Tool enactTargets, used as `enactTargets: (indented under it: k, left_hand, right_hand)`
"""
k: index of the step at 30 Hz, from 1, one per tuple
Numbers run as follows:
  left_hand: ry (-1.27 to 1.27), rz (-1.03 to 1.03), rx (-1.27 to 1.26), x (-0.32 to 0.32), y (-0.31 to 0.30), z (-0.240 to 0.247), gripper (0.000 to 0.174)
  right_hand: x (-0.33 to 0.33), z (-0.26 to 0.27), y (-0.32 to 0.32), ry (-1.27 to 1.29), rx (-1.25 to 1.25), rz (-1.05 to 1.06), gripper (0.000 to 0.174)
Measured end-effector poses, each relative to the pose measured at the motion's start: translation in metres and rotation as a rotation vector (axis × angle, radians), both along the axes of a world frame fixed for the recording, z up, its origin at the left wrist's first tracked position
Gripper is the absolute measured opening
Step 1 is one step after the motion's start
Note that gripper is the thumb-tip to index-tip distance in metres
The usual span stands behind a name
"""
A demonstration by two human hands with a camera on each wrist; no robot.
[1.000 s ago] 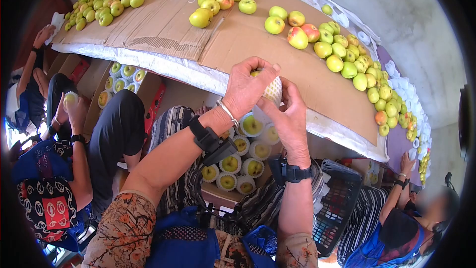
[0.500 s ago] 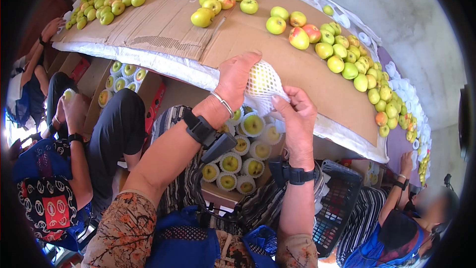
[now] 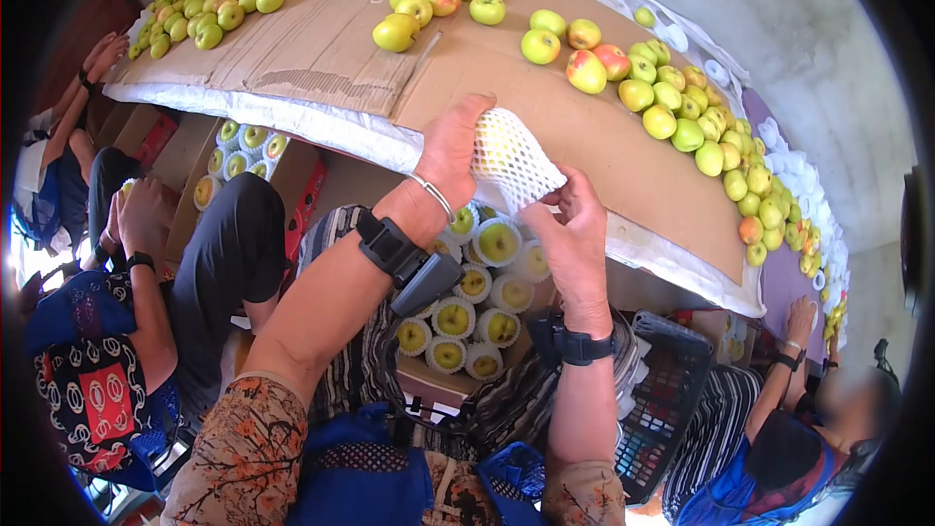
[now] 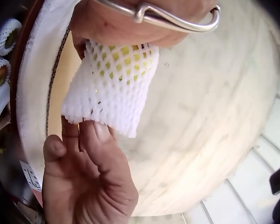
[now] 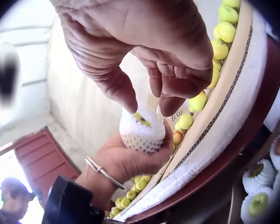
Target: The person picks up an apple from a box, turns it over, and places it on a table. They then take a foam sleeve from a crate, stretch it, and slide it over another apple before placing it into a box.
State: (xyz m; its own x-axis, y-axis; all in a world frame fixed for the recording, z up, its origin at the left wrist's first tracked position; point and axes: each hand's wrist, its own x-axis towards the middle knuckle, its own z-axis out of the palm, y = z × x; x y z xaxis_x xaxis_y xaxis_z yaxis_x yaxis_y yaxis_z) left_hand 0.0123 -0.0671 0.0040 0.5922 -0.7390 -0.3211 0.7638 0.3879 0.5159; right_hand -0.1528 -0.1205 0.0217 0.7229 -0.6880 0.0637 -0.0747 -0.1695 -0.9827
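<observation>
A yellow-green apple inside a white foam net is held up over the table's front edge. The left hand grips its covered end, fingers curled round it. At the net's loose end, the right hand pinches the rim between thumb and fingers. In the left wrist view the net hangs past the apple, with the right fingertips at its edge. The right wrist view shows the net's opening with part of the apple inside, cupped by the left hand.
Loose apples lie along the cardboard-covered table. Below the edge stands a box of netted apples, with a black crate to its right. People sit at left and right. Another box of netted apples stands at left.
The apple first showed bare at its top between both hands; the net now covers it. Both hands have moved slightly left, the right hand staying at the net's loose end.
</observation>
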Motion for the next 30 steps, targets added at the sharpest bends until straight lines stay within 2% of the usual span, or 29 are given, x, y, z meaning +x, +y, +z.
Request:
enactTargets:
  k: [1,4,7,13,16,19,22,25,28,30]
  left_hand:
    - [-0.007,0.011,0.017,-0.002,-0.001,0.001,0.014]
    - [-0.029,0.029,0.053,-0.007,-0.001,0.003,0.016]
    - [-0.038,0.017,0.053,-0.005,-0.001,0.000,0.013]
    - [-0.024,-0.018,0.040,-0.002,0.000,-0.001,0.013]
    - [-0.037,-0.015,0.037,0.000,0.001,0.000,0.012]
    - [-0.093,0.029,0.068,-0.003,0.001,0.005,0.011]
    - [-0.111,0.095,0.111,-0.005,0.002,0.011,0.010]
    - [-0.065,0.112,0.078,-0.003,0.002,0.009,0.010]
    - [-0.064,0.115,0.046,-0.002,0.003,0.006,0.010]
    - [-0.074,0.134,0.043,-0.003,0.003,0.007,0.010]
  right_hand:
    - [0.001,0.000,0.001,0.027,-0.028,-0.006,0.043]
    - [0.004,0.001,0.002,-0.110,0.045,0.007,0.042]
    - [0.003,0.005,0.004,-0.065,0.009,0.028,0.040]
    - [0.004,-0.005,0.000,-0.080,-0.041,-0.118,0.021]
    - [-0.003,0.004,-0.007,-0.163,-0.092,-0.205,0.018]
    - [-0.003,-0.001,-0.006,-0.177,-0.195,-0.199,0.019]
    - [-0.002,0.001,-0.010,-0.119,-0.118,-0.187,0.016]
    - [-0.004,0.004,-0.010,-0.044,0.068,-0.211,0.015]
    - [-0.009,0.008,-0.005,0.041,0.215,-0.139,0.016]
    - [-0.010,0.010,0.000,0.047,0.229,-0.061,0.015]
